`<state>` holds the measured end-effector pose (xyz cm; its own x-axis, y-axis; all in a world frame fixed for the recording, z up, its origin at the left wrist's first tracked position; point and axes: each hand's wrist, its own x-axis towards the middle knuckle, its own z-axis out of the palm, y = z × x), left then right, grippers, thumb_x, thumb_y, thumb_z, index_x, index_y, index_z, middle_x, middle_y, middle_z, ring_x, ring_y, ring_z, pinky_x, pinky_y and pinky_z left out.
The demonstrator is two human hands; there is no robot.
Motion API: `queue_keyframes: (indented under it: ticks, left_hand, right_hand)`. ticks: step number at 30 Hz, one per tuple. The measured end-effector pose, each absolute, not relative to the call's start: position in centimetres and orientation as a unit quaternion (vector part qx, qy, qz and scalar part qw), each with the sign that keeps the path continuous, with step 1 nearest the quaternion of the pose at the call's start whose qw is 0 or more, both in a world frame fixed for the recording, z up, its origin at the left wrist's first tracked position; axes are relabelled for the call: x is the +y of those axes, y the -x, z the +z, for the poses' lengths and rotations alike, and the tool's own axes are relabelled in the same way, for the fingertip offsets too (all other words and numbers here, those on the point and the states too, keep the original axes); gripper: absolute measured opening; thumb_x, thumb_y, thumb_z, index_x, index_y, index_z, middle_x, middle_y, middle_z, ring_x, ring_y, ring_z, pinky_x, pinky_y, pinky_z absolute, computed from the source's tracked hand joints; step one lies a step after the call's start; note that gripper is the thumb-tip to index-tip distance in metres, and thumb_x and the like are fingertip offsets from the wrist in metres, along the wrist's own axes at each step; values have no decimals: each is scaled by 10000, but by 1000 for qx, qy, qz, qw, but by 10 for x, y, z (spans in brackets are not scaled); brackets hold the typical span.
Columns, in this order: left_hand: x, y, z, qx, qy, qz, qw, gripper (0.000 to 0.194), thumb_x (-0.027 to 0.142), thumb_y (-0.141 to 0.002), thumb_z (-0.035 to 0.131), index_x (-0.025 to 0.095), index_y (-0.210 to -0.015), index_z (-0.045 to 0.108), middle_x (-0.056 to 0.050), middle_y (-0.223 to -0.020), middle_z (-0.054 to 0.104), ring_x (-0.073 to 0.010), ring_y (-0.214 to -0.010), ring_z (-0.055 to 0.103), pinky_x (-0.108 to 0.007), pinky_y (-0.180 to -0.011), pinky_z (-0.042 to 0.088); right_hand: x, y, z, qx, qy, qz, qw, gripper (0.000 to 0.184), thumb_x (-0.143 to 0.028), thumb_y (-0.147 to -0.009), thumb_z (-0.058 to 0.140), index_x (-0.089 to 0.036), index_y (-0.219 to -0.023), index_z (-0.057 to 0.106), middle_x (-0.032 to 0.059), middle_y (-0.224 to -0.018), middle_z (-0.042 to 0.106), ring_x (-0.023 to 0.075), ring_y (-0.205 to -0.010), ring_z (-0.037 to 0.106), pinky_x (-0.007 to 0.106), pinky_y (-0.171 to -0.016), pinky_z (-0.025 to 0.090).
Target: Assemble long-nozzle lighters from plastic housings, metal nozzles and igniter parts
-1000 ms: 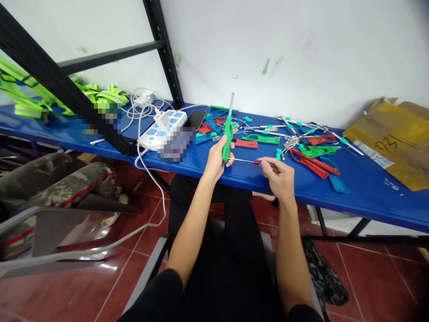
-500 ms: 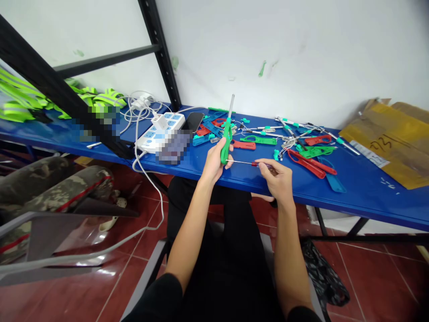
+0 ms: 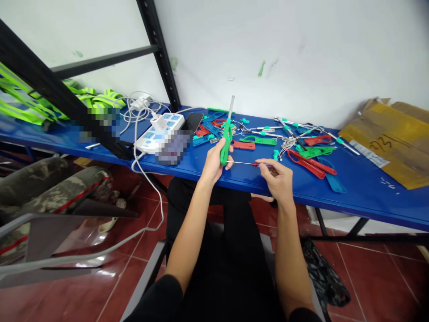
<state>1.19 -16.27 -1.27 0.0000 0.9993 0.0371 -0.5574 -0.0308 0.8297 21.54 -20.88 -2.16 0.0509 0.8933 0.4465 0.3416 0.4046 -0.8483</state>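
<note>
**Pinching a slim red-handled screwdriver up to a green plastic tool**

A long blue-painted metal bench lies strewn with red, green and teal plastic parts. Just off its front edge, the left hand is closed around the green tool, standing it upright, apparently to steady it. The right hand pinches the screwdriver, keeping its thin steel shaft level, tip at the tool's lower end.

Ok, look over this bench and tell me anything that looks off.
The white cable droops over the front edge of the blue bench and trails loose across the red tile floor, where it could catch a foot. Green smears also mark the white wall above the bench.
</note>
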Motion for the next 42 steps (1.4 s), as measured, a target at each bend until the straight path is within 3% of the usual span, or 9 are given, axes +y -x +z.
queue_keyframes:
  ticks: [16, 31, 42]
  left_hand:
    - [-162, -13, -15, 331, -354, 631, 605, 478, 605, -966, 774, 162, -840, 647, -5, -790, 663, -70, -389, 538, -235, -340, 325]
    - [-163, -13, -13, 349, -360, 618, 605, 487, 626, -961, 753, 164, -878, 622, 12, -838, 646, -56, -393, 522, -239, -332, 313]
    - [-161, -12, -19, 323, -364, 635, 600, 481, 607, -911, 810, 164, -859, 631, 15, -826, 630, -66, -383, 533, -230, -319, 309]
  right_hand:
    - [-208, -217, -26, -639, 475, 242, 555, 233, -405, -939, 711, -245, -1010, 865, 34, -830, 694, 171, -677, 556, 304, -597, 464]
    - [-206, -220, -29, -648, 464, 247, 551, 216, -374, -942, 722, -252, -1021, 882, 44, -902, 772, 174, -721, 597, 298, -631, 473]
    - [-204, -220, -33, -649, 451, 269, 551, 204, -368, -961, 736, -255, -1050, 881, 43, -925, 745, 153, -664, 541, 304, -602, 449]
